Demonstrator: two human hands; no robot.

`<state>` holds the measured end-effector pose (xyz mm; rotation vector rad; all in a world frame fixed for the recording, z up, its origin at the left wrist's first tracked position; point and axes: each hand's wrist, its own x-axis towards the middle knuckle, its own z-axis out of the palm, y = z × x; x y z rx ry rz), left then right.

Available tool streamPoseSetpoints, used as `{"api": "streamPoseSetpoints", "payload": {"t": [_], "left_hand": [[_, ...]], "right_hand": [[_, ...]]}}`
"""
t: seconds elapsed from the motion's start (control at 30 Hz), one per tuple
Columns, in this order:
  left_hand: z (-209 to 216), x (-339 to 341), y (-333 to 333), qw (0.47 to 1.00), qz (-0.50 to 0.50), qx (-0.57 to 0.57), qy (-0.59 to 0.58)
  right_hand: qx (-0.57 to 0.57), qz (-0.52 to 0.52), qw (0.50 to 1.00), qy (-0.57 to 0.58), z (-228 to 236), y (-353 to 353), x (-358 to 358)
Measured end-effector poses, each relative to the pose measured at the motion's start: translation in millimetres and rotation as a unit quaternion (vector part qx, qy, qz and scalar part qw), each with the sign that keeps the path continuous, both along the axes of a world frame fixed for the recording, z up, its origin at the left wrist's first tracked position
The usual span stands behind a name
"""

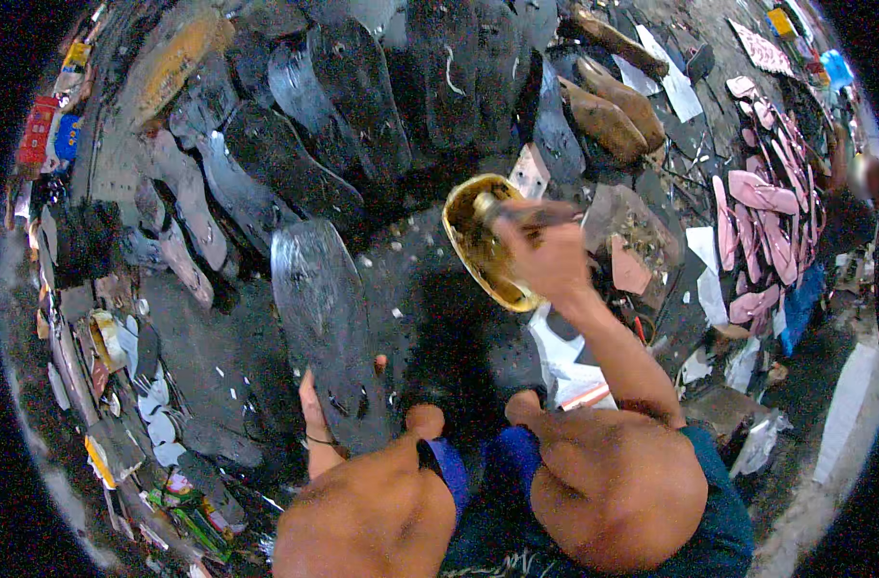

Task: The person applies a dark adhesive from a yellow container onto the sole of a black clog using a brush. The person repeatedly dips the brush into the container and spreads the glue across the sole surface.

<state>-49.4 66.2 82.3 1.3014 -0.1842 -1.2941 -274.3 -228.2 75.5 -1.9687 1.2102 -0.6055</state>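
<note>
My left hand (316, 412) grips a long dark grey shoe sole (314, 289) near its heel end, with fingers showing at both edges. The upper face of this sole looks shiny. Over a yellow-rimmed oval container (456, 236), dark brown inside, my right hand (550, 255) is closed round a brush (485, 203). The brush's metal collar shows above the container; its bristles are hard to make out. Motion slightly smears the right hand.
Many dark soles (357, 96) lie spread out at the far side. Brown shoe lasts (608, 116) rest at the far right, and pink straps and soles (772, 207) are heaped beyond them. Scraps and white footwear pieces (155, 409) litter the left. White paper (564, 356) lies by my right knee.
</note>
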Motion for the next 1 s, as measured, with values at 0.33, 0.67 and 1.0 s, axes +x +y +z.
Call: {"api": "streamPoseSetpoints", "payload": {"t": [0.33,0.67,1.0], "left_hand": [[-12.2,26.4,-37.1,0.993,0.039,0.040,-0.105],[14.9,-17.7,-174.2,0.929,0.061,-0.202,0.305],[2.4,41.2,-154.2,0.969,0.131,-0.207,0.021]], "right_hand": [[0.456,0.035,0.888,-0.056,78.0,11.2,-95.0],[-0.024,0.248,0.952,-0.178,87.6,0.9,76.3],[-0.113,0.388,0.873,-0.274,91.2,45.7,50.0]]}}
